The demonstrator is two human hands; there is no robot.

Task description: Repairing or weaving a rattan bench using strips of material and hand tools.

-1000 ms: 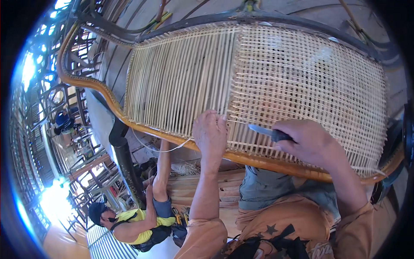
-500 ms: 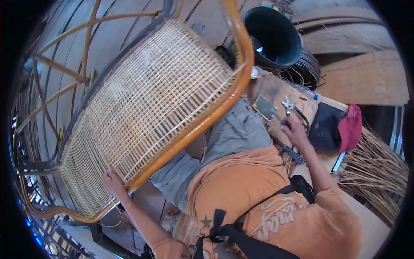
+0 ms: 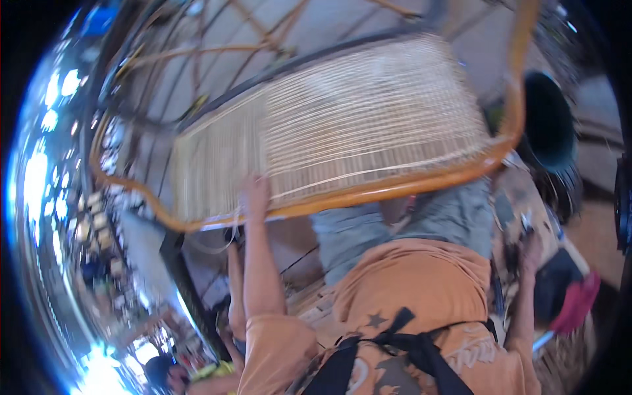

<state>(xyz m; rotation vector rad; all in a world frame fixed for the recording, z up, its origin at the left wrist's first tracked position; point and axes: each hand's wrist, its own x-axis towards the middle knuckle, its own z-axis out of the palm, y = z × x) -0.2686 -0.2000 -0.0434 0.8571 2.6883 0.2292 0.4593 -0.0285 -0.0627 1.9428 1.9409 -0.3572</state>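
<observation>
A woven rattan panel [image 3: 368,99] fills a curved orange-brown frame [image 3: 382,192] lying across my lap. Its main part has a close cross weave; at the left end only upright strips show. My left hand [image 3: 255,196] rests on the panel near the frame's near rail, its fingers curled; what they pinch is hidden and blurred. A thin pale strand [image 3: 236,227] hangs in a loop beside that wrist. Off to the right, my right hand [image 3: 529,250] is closed at the silver-jawed hand shears [image 3: 526,221] on a wooden board. Motion smears the grip.
A dark green bucket [image 3: 550,122] stands at the far right. On the board lie a dark cloth pouch [image 3: 554,280] and a red cloth [image 3: 578,303]. Another person [image 3: 181,378] is at the lower left. Bare pole frames [image 3: 204,49] stand beyond the panel.
My view has swung left, so the panel and frame appear shifted right and more level. The lower-left person has come into view. Both hands stay near the same things.
</observation>
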